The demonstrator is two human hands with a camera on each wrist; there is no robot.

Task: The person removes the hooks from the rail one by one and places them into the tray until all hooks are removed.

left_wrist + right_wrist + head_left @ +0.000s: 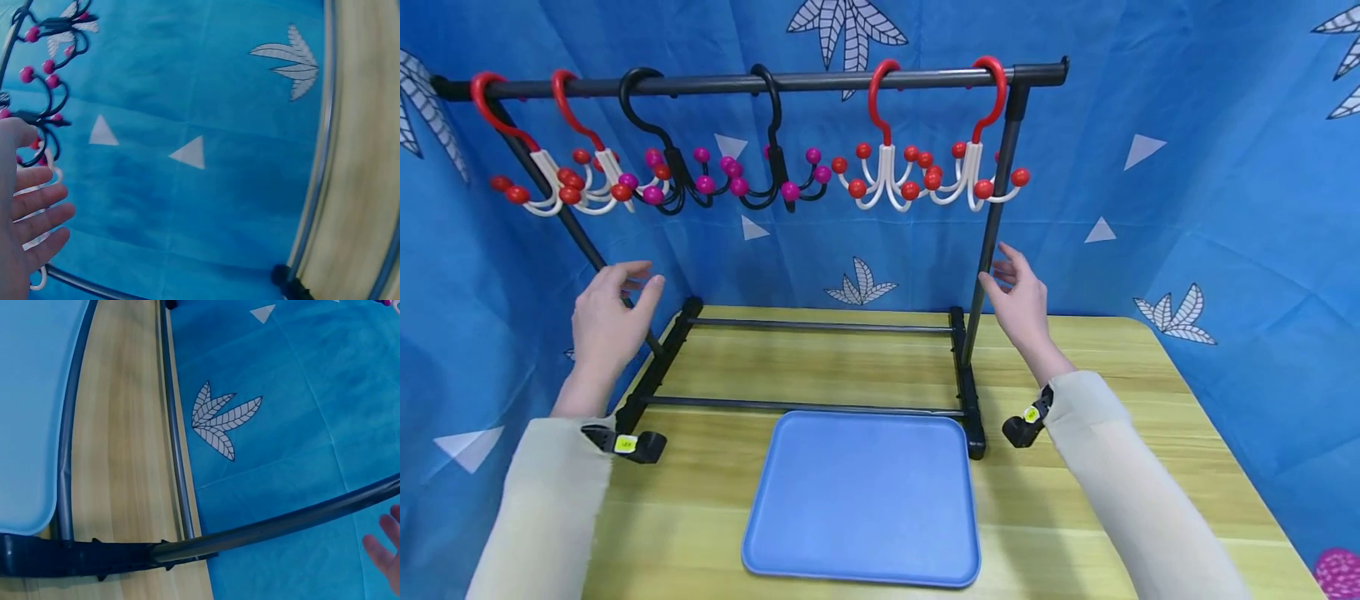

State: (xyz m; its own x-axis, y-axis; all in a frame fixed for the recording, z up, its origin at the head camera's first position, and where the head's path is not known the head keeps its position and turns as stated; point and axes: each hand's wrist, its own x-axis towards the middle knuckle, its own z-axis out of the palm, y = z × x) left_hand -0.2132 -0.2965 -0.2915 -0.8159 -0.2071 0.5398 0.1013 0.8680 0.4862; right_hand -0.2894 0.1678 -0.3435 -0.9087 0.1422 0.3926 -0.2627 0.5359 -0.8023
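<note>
My left hand [613,312] is raised beside the rack's left upright, its fingers loosely bent and nothing in them. On the other side my right hand [1018,296] is held up near the right upright [1003,175], also holding nothing. Above both hands, multi-arm hanger hooks dangle from the dark top rail [715,85]. Two black ones [679,177] with magenta balls hang in the middle. A pair of white hangers [886,167] with red hooks and red balls hangs on the right, another pair [547,171] on the left. The left wrist view shows spread fingers [40,212] overlapping the hangers.
A blue tray [861,500] lies on the wooden table [1075,500] in front of the rack's lower bar [722,403]. The rack's black feet [967,392] stand on the tabletop. Blue cloth [1150,208] with leaf prints hangs behind and at the sides.
</note>
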